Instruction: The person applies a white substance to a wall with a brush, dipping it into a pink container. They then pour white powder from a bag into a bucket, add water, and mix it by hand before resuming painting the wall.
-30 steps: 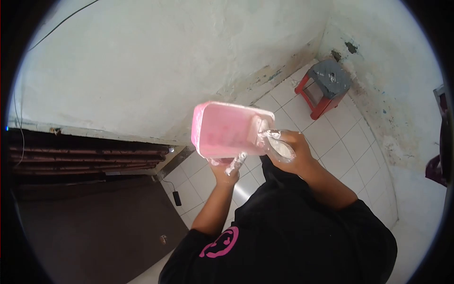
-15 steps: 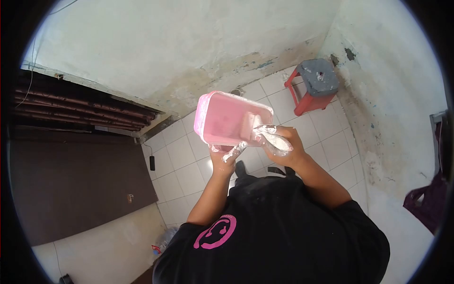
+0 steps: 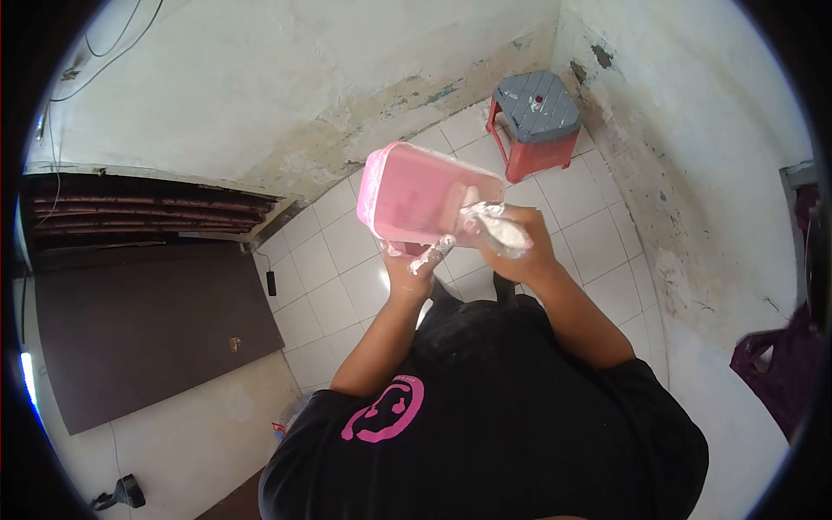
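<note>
A pink rectangular plastic tub (image 3: 412,195) with a white-smeared rim is held tilted in front of my chest. My left hand (image 3: 411,267) grips its near side, the thumb coated in white paste lying at the rim. Closed at the tub's right end, my right hand (image 3: 520,247) has thick white paste over its thumb and fingers. It holds a flat, paste-smeared scraper (image 3: 457,206), which reaches into the tub; its handle is hidden by the fingers.
A red stool with a grey top (image 3: 537,108) stands on the white tiled floor (image 3: 576,195) near the corner. Peeling walls (image 3: 347,95) surround the space. A dark brown panel (image 3: 156,334) is at left, and a purple cloth (image 3: 776,368) hangs at right.
The view has shifted, so the stool appears farther left and higher. Both hands and the tub appear slightly higher in view. The grips look the same.
</note>
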Motion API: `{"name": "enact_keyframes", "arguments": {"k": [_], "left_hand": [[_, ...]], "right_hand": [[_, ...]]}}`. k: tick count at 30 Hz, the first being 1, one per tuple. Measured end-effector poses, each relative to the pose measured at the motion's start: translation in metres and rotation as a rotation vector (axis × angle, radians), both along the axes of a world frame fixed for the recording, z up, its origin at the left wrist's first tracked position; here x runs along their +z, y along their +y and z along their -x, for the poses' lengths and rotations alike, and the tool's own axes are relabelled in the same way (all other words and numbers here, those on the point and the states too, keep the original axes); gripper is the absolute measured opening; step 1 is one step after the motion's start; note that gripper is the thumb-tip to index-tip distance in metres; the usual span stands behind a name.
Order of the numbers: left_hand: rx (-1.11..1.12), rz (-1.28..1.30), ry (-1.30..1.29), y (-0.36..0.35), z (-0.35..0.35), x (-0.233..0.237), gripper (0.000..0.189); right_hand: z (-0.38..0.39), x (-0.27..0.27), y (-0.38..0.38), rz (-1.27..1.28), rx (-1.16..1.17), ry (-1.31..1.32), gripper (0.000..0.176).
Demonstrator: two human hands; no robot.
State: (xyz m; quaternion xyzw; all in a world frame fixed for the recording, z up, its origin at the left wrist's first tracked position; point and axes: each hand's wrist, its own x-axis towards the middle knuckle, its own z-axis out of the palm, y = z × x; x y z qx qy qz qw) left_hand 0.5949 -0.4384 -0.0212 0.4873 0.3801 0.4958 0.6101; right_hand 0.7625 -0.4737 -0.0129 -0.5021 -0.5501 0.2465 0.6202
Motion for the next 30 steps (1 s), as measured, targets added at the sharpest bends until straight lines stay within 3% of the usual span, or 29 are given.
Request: {"name": "enact_keyframes", "arguments": {"k": [4,8,9,10,14,16,18,23,25,26,28,29,30], "left_hand": [[-0.018,0.011,-0.080,0.007,-0.014,0.017,0.069],[0.049,-0.048,0.072,0.010,-0.017,0.009,0.069],[0.094,-0.063,0.084,0.009,-0.020,0.009,0.071],[0.102,-0.086,0.073,0.013,-0.018,0.012,0.071],[0.109,0.050,-0.062,0.030,0.004,0.012,0.069],[0.105,-0.020,0.080,0.043,0.014,0.006,0.071],[0.172,-0.004,0.044,0.060,0.023,-0.005,0.070],[0.107,0.017,0.053,0.123,0.054,-0.009,0.065],[0.127,-0.021,0.049,0.155,0.061,-0.022,0.065],[0.152,-0.064,0.040,0.173,0.070,-0.032,0.064],[0.120,0.010,0.097,0.209,0.093,-0.046,0.064],[0.128,0.057,0.016,0.226,0.098,-0.042,0.067],[0.133,0.101,-0.064,0.244,0.105,-0.039,0.070]], "right_hand": [[-0.017,0.011,0.002,0.090,0.010,-0.122,0.012],[-0.025,0.002,0.013,0.031,0.032,-0.100,0.012],[-0.019,-0.008,0.018,-0.114,0.040,-0.054,0.012],[-0.023,0.009,0.017,0.005,0.128,-0.104,0.011],[-0.017,-0.009,0.038,0.048,0.172,0.016,0.011],[-0.008,-0.005,0.053,0.060,0.153,-0.019,0.011],[0.006,0.012,0.070,0.068,0.201,-0.016,0.012],[0.032,-0.025,0.133,0.147,0.204,0.022,0.013],[0.056,-0.032,0.166,-0.010,0.117,-0.027,0.014],[0.061,-0.029,0.181,0.091,0.210,-0.043,0.016],[0.079,-0.037,0.214,0.064,0.168,0.233,0.010],[0.080,-0.039,0.227,0.079,0.146,0.239,0.010],[0.077,-0.037,0.239,0.260,0.192,0.413,0.013]]}}
